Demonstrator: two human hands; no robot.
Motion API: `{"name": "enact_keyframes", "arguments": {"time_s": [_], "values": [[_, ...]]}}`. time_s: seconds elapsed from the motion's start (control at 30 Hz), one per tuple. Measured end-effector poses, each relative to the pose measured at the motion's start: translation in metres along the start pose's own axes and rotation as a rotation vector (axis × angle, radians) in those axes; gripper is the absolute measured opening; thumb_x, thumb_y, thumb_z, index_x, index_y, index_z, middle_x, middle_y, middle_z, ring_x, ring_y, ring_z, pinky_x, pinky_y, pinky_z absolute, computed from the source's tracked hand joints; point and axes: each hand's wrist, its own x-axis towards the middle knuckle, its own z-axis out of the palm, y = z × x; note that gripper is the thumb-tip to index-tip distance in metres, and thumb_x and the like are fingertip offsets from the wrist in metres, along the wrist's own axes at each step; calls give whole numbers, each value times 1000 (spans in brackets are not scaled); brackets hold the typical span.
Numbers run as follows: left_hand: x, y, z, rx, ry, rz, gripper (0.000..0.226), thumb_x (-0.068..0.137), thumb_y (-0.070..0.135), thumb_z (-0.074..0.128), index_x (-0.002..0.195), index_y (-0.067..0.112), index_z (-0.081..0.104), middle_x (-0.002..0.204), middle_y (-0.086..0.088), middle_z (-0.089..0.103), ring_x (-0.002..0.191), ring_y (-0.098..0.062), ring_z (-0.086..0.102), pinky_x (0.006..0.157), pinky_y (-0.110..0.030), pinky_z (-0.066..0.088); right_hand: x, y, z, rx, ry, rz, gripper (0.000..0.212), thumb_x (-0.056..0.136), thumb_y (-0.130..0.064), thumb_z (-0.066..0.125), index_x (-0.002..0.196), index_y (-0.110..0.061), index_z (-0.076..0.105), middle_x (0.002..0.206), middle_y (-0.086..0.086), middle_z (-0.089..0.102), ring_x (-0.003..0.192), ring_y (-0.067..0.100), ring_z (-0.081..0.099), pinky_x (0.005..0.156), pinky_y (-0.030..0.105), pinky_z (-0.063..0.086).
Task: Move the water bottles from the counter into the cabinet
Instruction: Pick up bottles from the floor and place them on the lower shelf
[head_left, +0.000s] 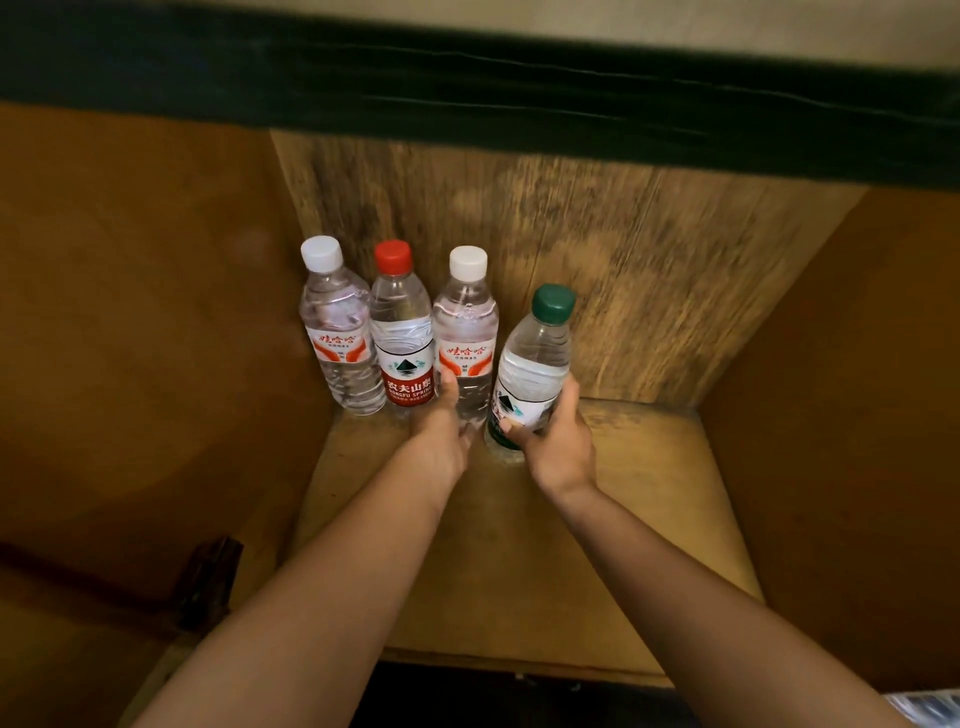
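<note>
- The green-capped bottle (535, 366) was in our right hand (558, 441), fingers and thumb wrapped round its lower label; it leaned with its cap tipped away to the right, its base at or just above the cabinet floor (519, 545), we could not tell which.
- Our left hand (441, 431) gripped the lower body of the white-capped bottle (465, 332) just left of it, which stood upright.
- Further left stood the red-capped bottle (401, 338) and another white-capped one (337, 327), touching in a row against the back panel (649, 270).
- We judged the next move turned on that lean: the long axis needed righting, base set beside the row's right end.
</note>
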Motion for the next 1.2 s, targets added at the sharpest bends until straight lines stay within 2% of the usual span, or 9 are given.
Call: {"name": "enact_keyframes", "arguments": {"time_s": [0.1, 0.23, 0.37, 0.5, 0.63, 0.8, 1.0, 1.1, 1.2], "values": [[-3, 0, 6, -69, -74, -100, 52, 87, 33, 55, 128, 4, 42, 125, -17, 58, 113, -32, 57, 92, -41, 48, 5, -4, 3, -71, -28, 4, 79, 79, -22, 71, 141, -28, 22, 122, 9, 62, 109, 33, 58, 84, 32, 44], [2, -2, 10, -84, -116, -142, 53, 88, 40, 51, 125, 4, 44, 123, -17, 59, 114, -31, 56, 89, -40, 47, 14, -8, 3, -82, -24, 17, 79, 80, -21, 70, 143, -26, 22, 122, 12, 62, 110, 34, 58, 84, 33, 44], [7, -4, 11, 29, -127, -159, 54, 86, 50, 47, 114, 4, 48, 97, -13, 63, 89, -27, 59, 82, -39, 47, 23, -11, 4, -85, -26, 39, 78, 80, -20, 69, 142, -26, 22, 122, 13, 62, 110, 34, 57, 85, 33, 45], [10, -4, 9, 103, -141, -175, 62, 86, 55, 45, 123, 6, 45, 121, -13, 60, 114, -29, 54, 92, -41, 40, 28, -11, 4, -67, -25, 59, 74, 81, -18, 68, 141, -25, 25, 120, 13, 62, 109, 35, 58, 85, 36, 45], [10, -2, 5, 134, -155, -182, 63, 88, 52, 43, 133, 8, 39, 130, -14, 55, 125, -30, 46, 104, -45, 32, 32, -9, 6, -52, -35, 72, 65, 84, -14, 63, 137, -21, 25, 120, 12, 62, 109, 35, 57, 84, 37, 43], [11, 3, 0, 173, -190, -194, 61, 90, 50, 43, 134, 9, 39, 132, -14, 54, 126, -30, 45, 106, -45, 30, 41, -5, 9, 32, -60, 90, 48, 88, -4, 57, 125, -9, 27, 115, 12, 61, 106, 30, 57, 89, 39, 43], [14, 4, -2, 245, -216, -190, 63, 89, 54, 39, 133, 8, 40, 134, -14, 53, 128, -29, 44, 107, -44, 30, 40, -1, 14, 81, -38, 37, 49, 89, 3, 49, 132, -6, 27, 130, 18, 50, 118, 28, 47, 100, 36, 38], [14, 3, -2, 291, -240, -184, 70, 88, 60, 34, 137, 10, 37, 137, -12, 49, 131, -28, 40, 107, -43, 30, 38, 0, 15, 85, -20, 7, 52, 89, 3, 49, 135, -5, 27, 132, 16, 49, 114, 21, 46, 88, 19, 33], [14, 3, -4, 331, -233, -172, 73, 87, 63, 32, 139, 12, 34, 140, -12, 46, 132, -28, 37, 106, -43, 31, 37, 1, 14, 129, -54, 16, 53, 92, -2, 48, 139, -10, 25, 134, 14, 50, 117, 23, 47, 89, 22, 33]]}}
